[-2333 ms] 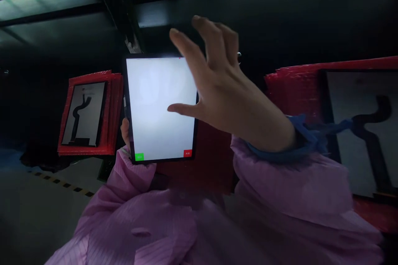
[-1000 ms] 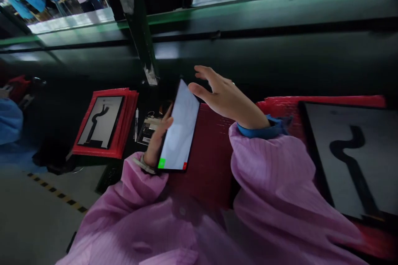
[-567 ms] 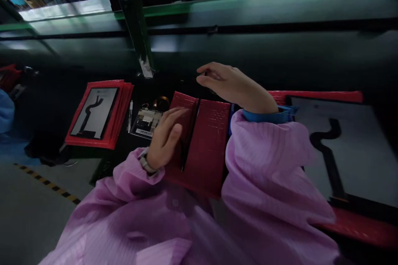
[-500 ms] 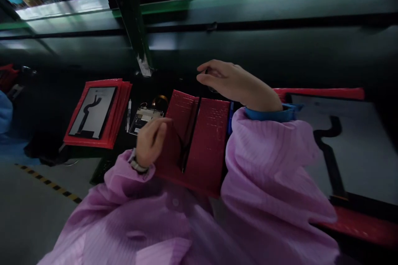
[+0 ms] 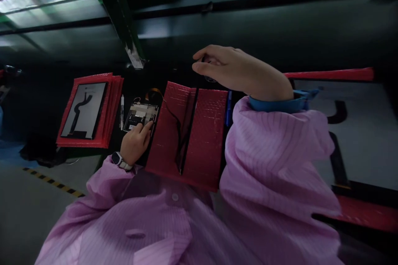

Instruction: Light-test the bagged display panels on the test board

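Observation:
My left hand rests on the lower right part of an opened electronic device with a bare circuit board, its fingers stretched out. My right hand is raised at the far end of a red bubble-wrap sheet, thumb and fingers curled towards each other. Something dark shows between them, too unclear to name. A thin dark upright-looking edge runs down the sheet from below this hand. An orange and black ribbon cable leads from the device onto the sheet.
On the left lies a stack of red bubble-wrap pouches with a display panel on top. A white pen and a blue marker flank the work. Another panel lies right, over red wrap. A green post stands behind.
My left hand has moved left and down from beside the sheet onto the device, and its fingers have straightened. My right hand stays raised in nearly the same pose. The view has shifted slightly.

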`<action>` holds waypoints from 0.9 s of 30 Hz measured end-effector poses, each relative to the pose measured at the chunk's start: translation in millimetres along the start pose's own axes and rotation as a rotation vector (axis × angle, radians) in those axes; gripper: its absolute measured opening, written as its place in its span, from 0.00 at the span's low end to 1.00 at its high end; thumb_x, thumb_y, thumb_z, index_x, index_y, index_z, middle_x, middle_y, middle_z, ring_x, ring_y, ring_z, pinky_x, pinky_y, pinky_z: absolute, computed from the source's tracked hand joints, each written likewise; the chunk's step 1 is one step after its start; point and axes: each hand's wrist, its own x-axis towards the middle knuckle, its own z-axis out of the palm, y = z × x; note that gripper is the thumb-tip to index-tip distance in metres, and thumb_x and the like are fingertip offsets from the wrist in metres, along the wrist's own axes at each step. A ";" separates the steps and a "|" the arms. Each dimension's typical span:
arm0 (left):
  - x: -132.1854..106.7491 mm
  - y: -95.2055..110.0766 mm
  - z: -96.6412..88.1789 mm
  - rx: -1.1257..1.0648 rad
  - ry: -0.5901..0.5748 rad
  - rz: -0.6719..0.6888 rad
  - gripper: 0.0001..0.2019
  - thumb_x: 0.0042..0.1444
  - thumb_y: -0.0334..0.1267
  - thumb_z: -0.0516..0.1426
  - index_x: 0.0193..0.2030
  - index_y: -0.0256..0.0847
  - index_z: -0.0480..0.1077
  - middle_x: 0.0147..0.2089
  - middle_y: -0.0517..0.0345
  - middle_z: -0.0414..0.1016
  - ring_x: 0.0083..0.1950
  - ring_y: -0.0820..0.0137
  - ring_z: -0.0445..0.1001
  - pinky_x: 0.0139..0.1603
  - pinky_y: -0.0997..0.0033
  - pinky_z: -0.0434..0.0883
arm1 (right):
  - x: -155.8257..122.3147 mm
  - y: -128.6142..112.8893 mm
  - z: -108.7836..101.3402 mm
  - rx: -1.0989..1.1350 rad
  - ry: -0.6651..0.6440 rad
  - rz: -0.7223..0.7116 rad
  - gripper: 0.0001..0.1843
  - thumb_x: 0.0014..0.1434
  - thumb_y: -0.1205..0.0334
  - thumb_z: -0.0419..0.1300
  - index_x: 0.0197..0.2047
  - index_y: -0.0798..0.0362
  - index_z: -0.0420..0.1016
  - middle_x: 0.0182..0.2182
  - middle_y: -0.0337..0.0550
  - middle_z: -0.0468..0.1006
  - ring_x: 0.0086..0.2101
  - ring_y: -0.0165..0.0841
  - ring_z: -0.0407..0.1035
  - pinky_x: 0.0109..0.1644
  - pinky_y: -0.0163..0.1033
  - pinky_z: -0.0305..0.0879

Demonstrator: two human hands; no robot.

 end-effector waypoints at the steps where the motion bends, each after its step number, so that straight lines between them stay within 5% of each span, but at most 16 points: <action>1: 0.0 -0.3 -0.2 0.007 -0.004 0.003 0.22 0.72 0.37 0.47 0.68 0.40 0.70 0.42 0.47 0.74 0.42 0.60 0.77 0.40 0.64 0.71 | -1.2 -2.7 -0.9 -0.005 -0.006 0.016 0.18 0.69 0.57 0.60 0.58 0.56 0.78 0.44 0.48 0.80 0.45 0.38 0.74 0.55 0.46 0.67; 11: 1.8 -2.1 1.4 0.202 -0.038 0.154 0.24 0.69 0.28 0.49 0.69 0.38 0.67 0.40 0.49 0.74 0.40 0.62 0.76 0.38 0.64 0.71 | -1.4 -0.6 0.6 -0.003 -0.001 -0.021 0.17 0.71 0.59 0.58 0.59 0.56 0.76 0.44 0.47 0.79 0.49 0.40 0.73 0.59 0.49 0.65; 16: -2.7 -7.6 5.3 -0.040 0.305 0.169 0.18 0.70 0.29 0.48 0.61 0.35 0.73 0.37 0.52 0.74 0.36 0.64 0.73 0.36 0.65 0.71 | -8.5 -8.9 0.5 -0.037 0.037 0.086 0.20 0.71 0.63 0.57 0.62 0.62 0.73 0.48 0.52 0.76 0.55 0.42 0.70 0.64 0.50 0.63; 19: -5.7 -11.9 0.9 -0.246 0.449 0.290 0.17 0.71 0.36 0.51 0.60 0.34 0.72 0.46 0.47 0.76 0.48 0.61 0.74 0.50 0.62 0.74 | -16.1 -14.3 0.5 -0.062 0.105 0.213 0.20 0.71 0.66 0.56 0.63 0.67 0.70 0.49 0.56 0.76 0.56 0.44 0.70 0.65 0.50 0.63; 22: -5.1 -14.8 -0.8 -0.305 0.337 0.513 0.17 0.69 0.38 0.55 0.60 0.36 0.72 0.63 0.41 0.72 0.66 0.52 0.66 0.65 0.50 0.70 | -22.3 -9.9 -1.0 -0.093 0.128 0.313 0.21 0.69 0.75 0.54 0.63 0.67 0.69 0.54 0.60 0.74 0.59 0.47 0.68 0.67 0.53 0.60; 27: 1.1 -16.9 7.3 -0.286 0.238 0.595 0.19 0.68 0.36 0.56 0.64 0.37 0.70 0.63 0.43 0.75 0.67 0.53 0.66 0.68 0.46 0.68 | -36.3 22.4 -5.6 0.118 0.224 0.457 0.25 0.68 0.73 0.56 0.67 0.60 0.66 0.49 0.51 0.73 0.53 0.41 0.69 0.62 0.52 0.64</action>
